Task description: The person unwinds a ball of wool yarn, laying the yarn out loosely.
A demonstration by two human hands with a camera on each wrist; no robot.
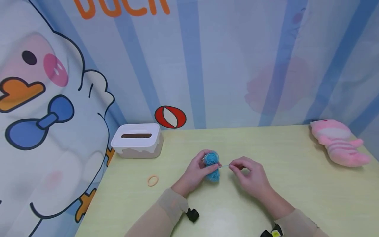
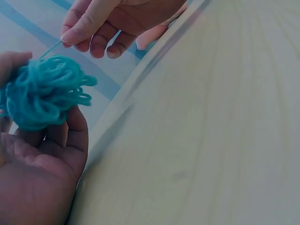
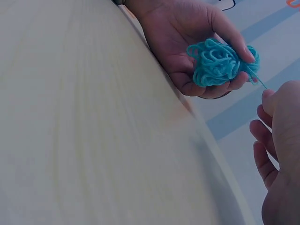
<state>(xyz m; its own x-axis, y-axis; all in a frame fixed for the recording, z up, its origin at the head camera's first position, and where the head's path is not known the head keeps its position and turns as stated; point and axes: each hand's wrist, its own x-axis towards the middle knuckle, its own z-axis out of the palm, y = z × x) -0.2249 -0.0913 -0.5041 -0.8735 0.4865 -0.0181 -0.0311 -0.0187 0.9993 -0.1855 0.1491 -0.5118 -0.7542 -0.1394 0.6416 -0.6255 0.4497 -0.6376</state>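
Slotted box point(image 1: 139, 152): lidded, interior not discernible. Right of the box and nearer me, my left grip point(image 1: 196, 171) curls round the blue yarn bundle point(image 1: 212, 158); my right grip point(image 1: 252, 177) pinches its strand point(image 1: 225, 165).

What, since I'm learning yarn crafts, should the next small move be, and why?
Probably a gentle outward pull by the right hand on the thin strand. That hand pinches the strand, which runs straight across the gap to the blue yarn bundle, while the left hand grips the bundle near its narrow middle, so a light tug would likely snug it.
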